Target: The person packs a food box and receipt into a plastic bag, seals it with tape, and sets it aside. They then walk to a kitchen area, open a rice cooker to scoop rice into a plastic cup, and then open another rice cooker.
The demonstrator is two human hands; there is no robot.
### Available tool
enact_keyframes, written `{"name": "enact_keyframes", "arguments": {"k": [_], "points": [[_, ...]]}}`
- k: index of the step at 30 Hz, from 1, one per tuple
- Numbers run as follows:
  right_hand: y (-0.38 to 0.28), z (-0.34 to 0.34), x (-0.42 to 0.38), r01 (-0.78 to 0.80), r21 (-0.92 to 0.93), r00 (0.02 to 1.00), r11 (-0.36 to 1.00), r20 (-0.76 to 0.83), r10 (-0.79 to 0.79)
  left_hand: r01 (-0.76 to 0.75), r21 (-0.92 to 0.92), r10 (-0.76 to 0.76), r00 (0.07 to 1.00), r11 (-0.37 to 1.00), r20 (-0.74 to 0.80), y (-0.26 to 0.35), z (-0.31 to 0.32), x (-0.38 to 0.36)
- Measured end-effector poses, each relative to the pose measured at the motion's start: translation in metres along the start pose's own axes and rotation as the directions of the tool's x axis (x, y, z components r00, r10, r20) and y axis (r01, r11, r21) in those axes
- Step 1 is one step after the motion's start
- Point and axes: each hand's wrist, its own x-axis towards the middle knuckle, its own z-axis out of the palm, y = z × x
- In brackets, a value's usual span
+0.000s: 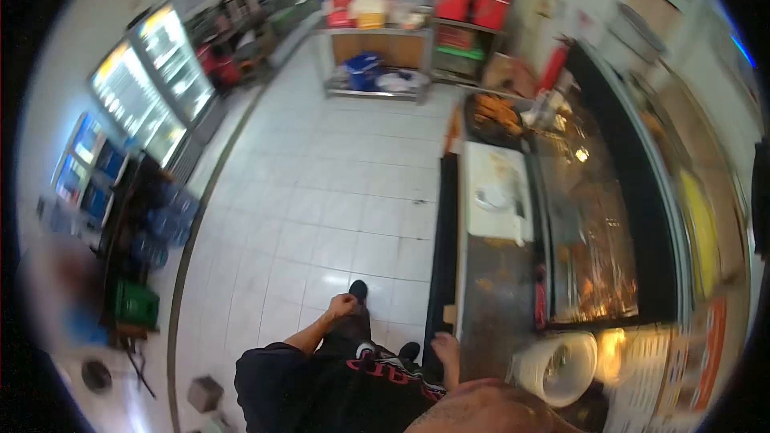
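Observation:
My left hand (pixel 342 305) hangs in front of my leg, above one dark shoe (pixel 358 289), its fingers curled in with nothing showing in them. Low beside the counter (pixel 497 297) is my right hand (pixel 447 347), fingers bent inward and bare, close to the counter's dark front side. A white cutting board (pixel 505 223) lies on that counter, farther ahead. On it are a knife (pixel 519 212) and a small white round item (pixel 492 197). Behind the board, a dark tray holds browned food (pixel 496 115).
A glass-fronted food case (pixel 585 224) runs along the right, with a white tub (pixel 557 365) near me. Ahead stands a metal shelf (pixel 374 96). Lit drinks fridges (pixel 140 100), large water bottles (pixel 164 220) and a green crate (pixel 136 305) line the left. Tiled floor (pixel 321 192) lies between.

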Motion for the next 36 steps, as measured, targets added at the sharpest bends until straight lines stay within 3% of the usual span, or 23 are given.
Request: {"name": "enact_keyframes", "arguments": {"k": [2, 4, 7, 8, 9, 10, 11, 14, 16, 17, 18, 19, 20, 21, 23, 25, 28, 30, 32, 33, 34, 35, 36], "points": [[-0.110, 0.037, 0.081, 0.188, -0.189, 0.958, 0.964, 0.250, -0.138, 0.186, -0.199, -0.230, 0.946, 0.962, -0.226, -0.081, -0.028, -0.002], [-0.187, 0.072, 0.154, 0.259, -0.091, 0.876, 0.962, 0.442, -0.194, 0.329, -0.457, -0.503, 0.797, 0.826, -0.335, -0.150, -0.065, -0.007], [-0.226, 0.113, 0.270, -0.025, -0.015, 0.813, 1.000, 0.582, 0.029, 0.247, -0.719, -0.682, 0.608, 0.649, -0.407, -0.242, -0.102, -0.028], [-0.225, 0.127, 0.305, 0.051, -0.174, 0.856, 0.983, 0.516, 0.047, 0.206, -0.809, -0.762, 0.518, 0.551, -0.388, -0.253, -0.112, -0.037], [-0.158, 0.148, 0.365, -0.101, -0.173, 0.895, 0.980, 0.414, 0.166, 0.439, -0.639, -0.745, 0.572, 0.631, -0.342, -0.272, -0.122, -0.042], [-0.172, 0.153, 0.380, -0.203, -0.259, 0.927, 0.944, 0.260, 0.270, 0.632, -0.400, -0.745, 0.609, 0.663, -0.273, -0.285, -0.142, -0.044], [-0.200, 0.157, 0.375, -0.317, -0.287, 0.936, 0.904, 0.056, 0.346, 0.439, -0.838, -0.941, 0.241, 0.324, -0.237, -0.273, -0.151, -0.037], [-0.130, 0.196, 0.403, -0.628, -0.254, 0.731, 0.736, 0.133, 0.670, 0.166, -0.967, -0.946, 0.292, 0.193, -0.139, -0.269, -0.194, 0.010], [-0.082, 0.239, 0.419, -0.768, -0.317, 0.511, 0.557, 0.223, 0.830, 0.157, -0.981, -0.887, 0.460, 0.114, -0.029, -0.238, -0.239, 0.062], [-0.114, 0.251, 0.409, -0.791, -0.362, 0.439, 0.494, 0.226, 0.870, 0.260, -0.958, -0.909, 0.417, 0.120, 0.000, -0.238, -0.254, 0.103], [-0.151, 0.274, 0.419, -0.784, -0.396, 0.416, 0.478, 0.236, 0.878, 0.165, -0.986, -0.790, 0.608, 0.035, 0.074, -0.244, -0.275, 0.138], [-0.182, 0.294, 0.432, -0.779, -0.418, 0.398, 0.468, 0.247, 0.883, 0.265, -0.956, -0.657, 0.744, 0.124, 0.121, -0.264, -0.289, 0.186], [-0.203, 0.318, 0.455, -0.768, -0.433, 0.395, 0.472, 0.260, 0.881, 0.299, -0.935, -0.728, 0.682, 0.193, 0.068, -0.260, -0.303, 0.233], [-0.220, 0.345, 0.485, -0.753, -0.444, 0.399, 0.485, 0.278, 0.874, 0.424, -0.861, -0.813, 0.582, 0.281, 0.022, -0.236, -0.330, 0.281], [-0.251, 0.398, 0.561, -0.713, -0.457, 0.433, 0.531, 0.309, 0.847, 0.403, -0.869, -0.790, 0.612, 0.286, 0.024, -0.196, -0.384, 0.362], [-0.288, 0.447, 0.649, -0.661, -0.469, 0.483, 0.586, 0.331, 0.810, 0.360, -0.714, -0.578, 0.813, 0.600, -0.076, -0.208, -0.431, 0.448], [-0.344, 0.509, 0.794, -0.419, -0.585, 0.623, 0.694, 0.371, 0.689, 0.435, -0.779, -0.706, 0.708, 0.452, -0.014, -0.137, -0.551, 0.548], [-0.366, 0.559, 0.898, -0.065, -0.757, 0.746, 0.650, 0.396, 0.536, 0.263, -0.836, -0.620, 0.776, 0.482, -0.113, -0.114, -0.633, 0.603], [-0.399, 0.638, 1.021, 0.092, -0.837, 0.849, 0.539, 0.349, 0.396, -0.001, -0.917, -0.547, 0.802, 0.398, -0.238, -0.107, -0.711, 0.651], [-0.528, 0.652, 1.035, 0.075, -0.780, 0.903, 0.621, 0.317, 0.289, -0.034, -0.891, -0.583, 0.744, 0.453, -0.325, -0.085, -0.749, 0.671], [-0.517, 0.710, 1.117, 0.540, -0.818, 0.827, 0.200, 0.559, 0.052, -0.040, -0.893, -0.632, 0.692, 0.448, -0.348, -0.073, -0.787, 0.693], [-0.640, 0.748, 1.131, 0.643, -0.760, 0.761, 0.093, 0.648, 0.036, -0.083, -0.904, -0.663, 0.652, 0.420, -0.368, -0.072, -0.820, 0.715], [-0.663, 0.806, 1.178, 0.466, -0.678, 0.880, 0.568, 0.421, -0.220, -0.069, -0.931, -0.716, 0.620, 0.357, -0.321, -0.086, -0.850, 0.746]]}}
